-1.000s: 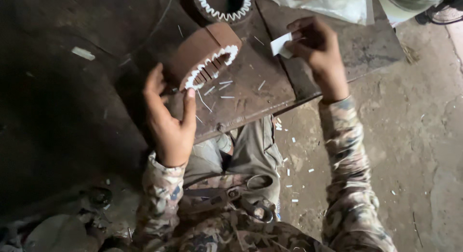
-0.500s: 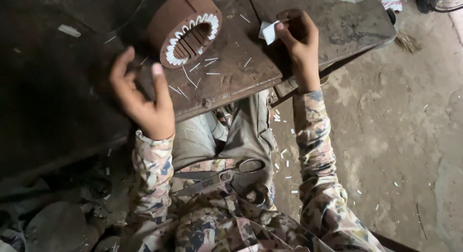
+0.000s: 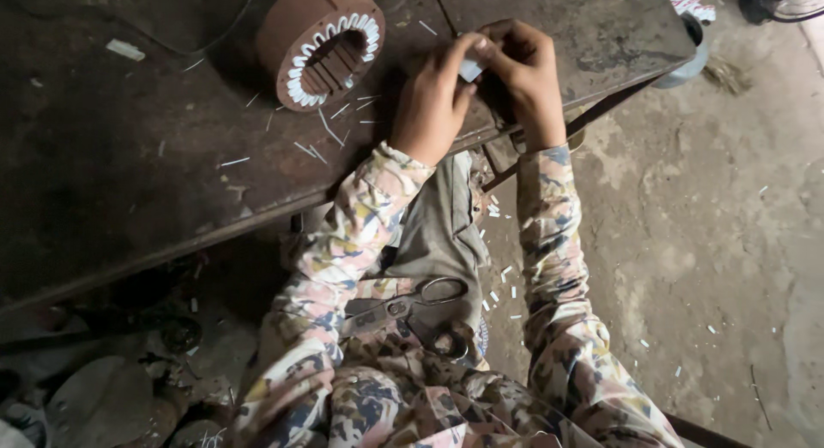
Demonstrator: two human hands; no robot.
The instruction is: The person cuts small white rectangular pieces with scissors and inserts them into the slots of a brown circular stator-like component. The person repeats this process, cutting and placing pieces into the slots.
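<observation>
1. Head view, looking down: my left hand (image 3: 432, 100) and my right hand (image 3: 522, 75) meet over the near edge of the workbench (image 3: 129, 182), fingers pinched together on a small white slip of paper (image 3: 469, 69).
2. Both hands grip that slip — left thumb and forefinger on its left side, right fingers curled over its right side. Most of the slip is hidden by my fingers.
3. Just to the left of my left hand, on the bench top, stands a round brown motor stator (image 3: 321, 43), tilted so its open bore faces me; white paper liners ring the slots around the bore.
4. Between the stator and my hands lie thin white paper offcuts (image 3: 330, 130), scattered on the dark bench.
5. Below the bench, a pair of scissors (image 3: 412, 311) rests in my lap on the patterned cloth, handles towards the right.
6. More white scraps dot the concrete floor (image 3: 712, 242) to my right — some just beside my knee.
</observation>
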